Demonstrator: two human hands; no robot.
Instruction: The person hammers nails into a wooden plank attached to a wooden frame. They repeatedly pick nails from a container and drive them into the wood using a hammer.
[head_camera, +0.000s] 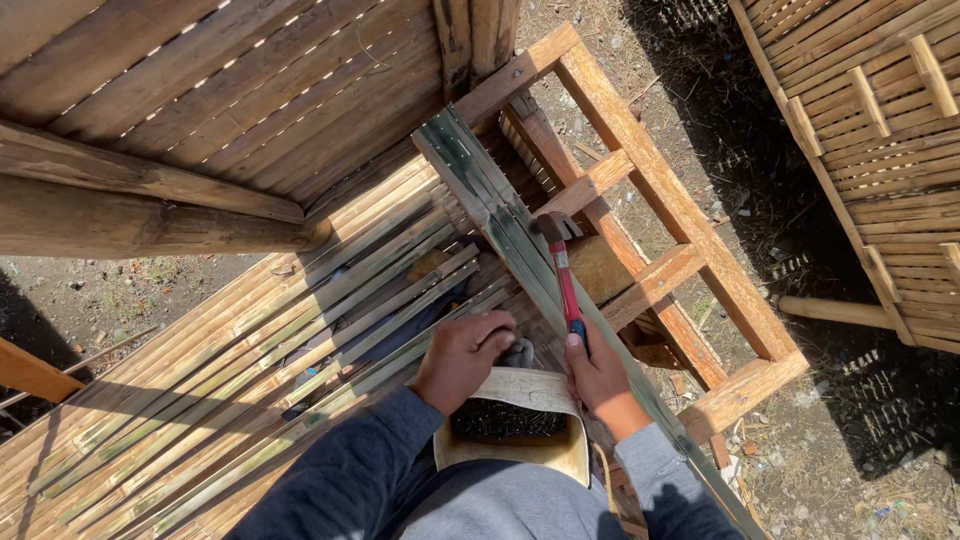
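Observation:
My right hand (598, 372) grips the lower end of a claw hammer (562, 262) with a red handle. Its metal head rests over a greenish split-bamboo slat (490, 195) that runs diagonally across a wooden frame. My left hand (462, 356) is curled just above a cut plastic container (520, 455) full of dark nails (508, 420), held against my body. Its fingers seem to pinch something small, which I cannot make out. Both hands sit close together over the slatted bamboo panel (250, 370).
A ladder-like timber frame (680, 230) lies to the right of the slat. Round logs (140, 215) and a bamboo wall stand at the upper left. Another slatted bamboo piece (880, 140) sits at the upper right. Bare dirt ground (850, 420) with litter lies below.

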